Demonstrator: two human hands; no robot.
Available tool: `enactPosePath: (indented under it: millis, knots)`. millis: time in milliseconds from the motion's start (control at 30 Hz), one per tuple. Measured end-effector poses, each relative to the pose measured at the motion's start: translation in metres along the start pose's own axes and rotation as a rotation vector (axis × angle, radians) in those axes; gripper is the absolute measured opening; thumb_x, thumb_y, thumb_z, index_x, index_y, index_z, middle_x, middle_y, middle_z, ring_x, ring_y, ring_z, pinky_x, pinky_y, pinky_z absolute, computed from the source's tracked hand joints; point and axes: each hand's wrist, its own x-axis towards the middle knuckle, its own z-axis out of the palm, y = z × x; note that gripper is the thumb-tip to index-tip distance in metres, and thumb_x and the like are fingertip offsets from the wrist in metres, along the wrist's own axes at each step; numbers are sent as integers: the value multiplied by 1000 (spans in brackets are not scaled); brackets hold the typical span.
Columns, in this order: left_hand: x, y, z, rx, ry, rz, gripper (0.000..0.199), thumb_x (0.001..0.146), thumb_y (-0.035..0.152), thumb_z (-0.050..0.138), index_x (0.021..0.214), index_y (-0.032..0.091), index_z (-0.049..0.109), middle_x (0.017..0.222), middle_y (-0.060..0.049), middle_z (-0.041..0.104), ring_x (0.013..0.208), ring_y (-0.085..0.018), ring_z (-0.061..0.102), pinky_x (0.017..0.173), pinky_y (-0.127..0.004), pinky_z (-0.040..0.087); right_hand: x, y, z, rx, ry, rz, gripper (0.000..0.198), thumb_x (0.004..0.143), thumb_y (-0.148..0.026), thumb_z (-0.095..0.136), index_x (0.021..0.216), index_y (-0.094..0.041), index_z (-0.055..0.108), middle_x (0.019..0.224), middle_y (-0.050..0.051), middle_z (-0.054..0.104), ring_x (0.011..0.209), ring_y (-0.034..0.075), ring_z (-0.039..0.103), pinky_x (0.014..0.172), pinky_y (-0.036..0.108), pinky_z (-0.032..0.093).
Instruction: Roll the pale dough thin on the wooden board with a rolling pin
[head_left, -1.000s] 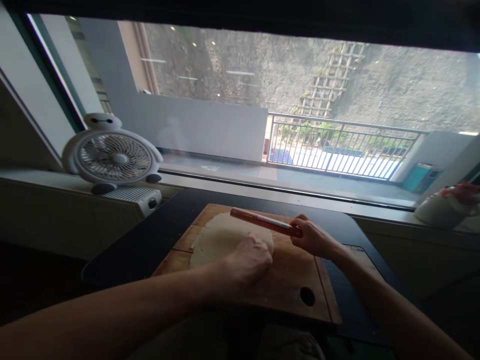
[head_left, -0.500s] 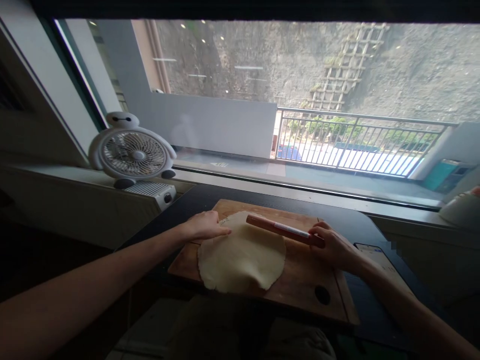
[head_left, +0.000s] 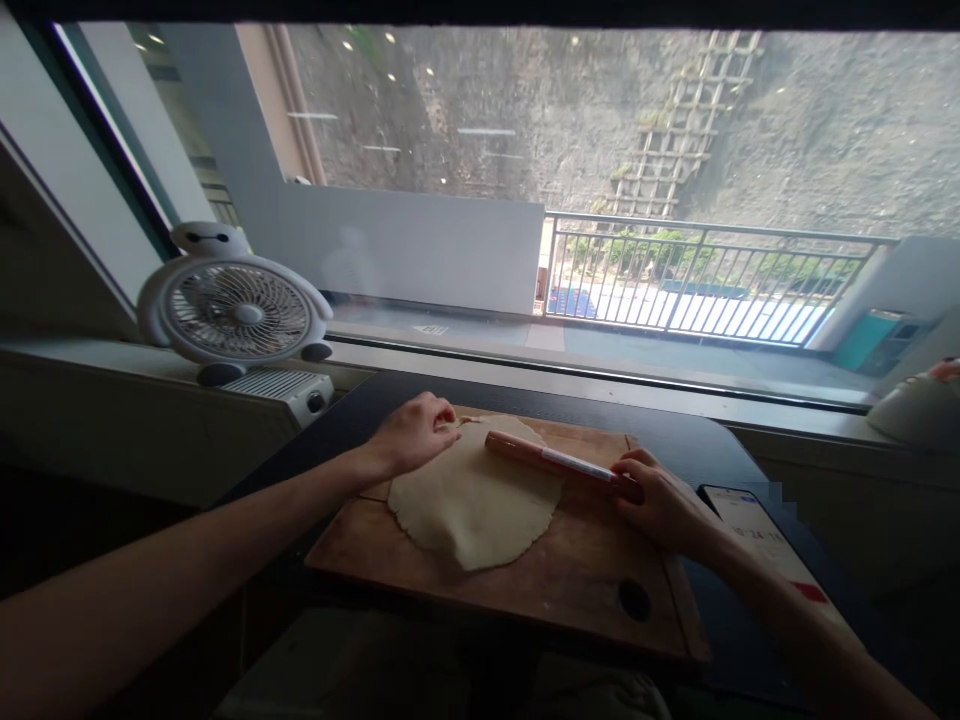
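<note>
A thin, pale sheet of dough [head_left: 472,510] lies on a wooden board [head_left: 585,590], its edge uneven and a slight bulge near the front. At the far left rim of the dough, my left hand [head_left: 416,432] is closed with curled fingers, pinching the edge. My right hand [head_left: 660,500] grips the right end of a brown rolling pin [head_left: 514,448] with a white label along its middle. The pin slants across the upper right part of the dough, its left end free; whether it presses on the dough I cannot tell.
The board rests on a dark table [head_left: 341,415] against a window. A phone [head_left: 757,540] lies right of the board, beside my right forearm. On the ledge at left stands a white fan [head_left: 247,310]. A pale rounded object [head_left: 915,408] sits at far right.
My left hand has curled its fingers and lifted slightly at the dough's far edge. The rolling pin stays in my right hand, nearly unmoved. The whole view has shifted a little.
</note>
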Motion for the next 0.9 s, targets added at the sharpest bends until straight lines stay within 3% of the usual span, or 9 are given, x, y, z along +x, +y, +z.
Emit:
enactPosePath:
  millis: [133, 267, 400, 567, 733, 900]
  knots:
    - [-71, 16, -7, -180, -311, 146, 23, 85, 39, 47, 82, 20, 61, 79, 0, 60, 73, -14, 56, 67, -24, 42, 0, 4, 3, -32, -1, 0, 20, 76, -24, 51, 96, -22, 57, 108, 3, 53, 82, 15, 55, 71, 27, 42]
    - [-86, 23, -3, -106, -440, 141, 20, 83, 38, 53, 84, 20, 61, 79, 0, 60, 72, -14, 55, 65, -25, 41, 2, 7, 3, -61, -15, 19, 21, 76, -24, 52, 96, -22, 57, 107, 3, 54, 79, 15, 56, 69, 28, 42]
    - [-73, 24, 0, -15, -371, 193, 24, 84, 43, 52, 85, 20, 60, 83, -1, 59, 78, -16, 55, 69, -26, 42, 2, 3, 0, -30, -16, 8, 19, 76, -24, 52, 93, -21, 58, 108, 4, 54, 82, 16, 56, 70, 28, 42]
    - [-85, 26, -1, 151, -326, 506, 33, 72, 37, 69, 99, 21, 58, 103, -4, 57, 94, -20, 54, 83, -30, 41, -1, 0, -3, 5, 24, 41, 19, 78, -27, 51, 94, -21, 60, 106, 5, 53, 78, 15, 57, 70, 29, 44]
    - [-91, 36, 8, 432, -239, 716, 8, 86, 23, 51, 86, 19, 57, 83, -4, 60, 79, -20, 54, 75, -34, 40, 1, 7, -1, 18, 25, 56, 21, 77, -27, 53, 96, -20, 61, 104, 5, 54, 78, 16, 57, 70, 30, 45]
    - [-94, 35, 11, 514, -245, 759, 18, 83, 6, 44, 82, 18, 56, 78, -5, 60, 73, -19, 53, 72, -35, 40, -4, 4, 1, 78, 39, 46, 20, 77, -25, 55, 95, -21, 61, 101, 4, 56, 79, 16, 57, 70, 30, 46]
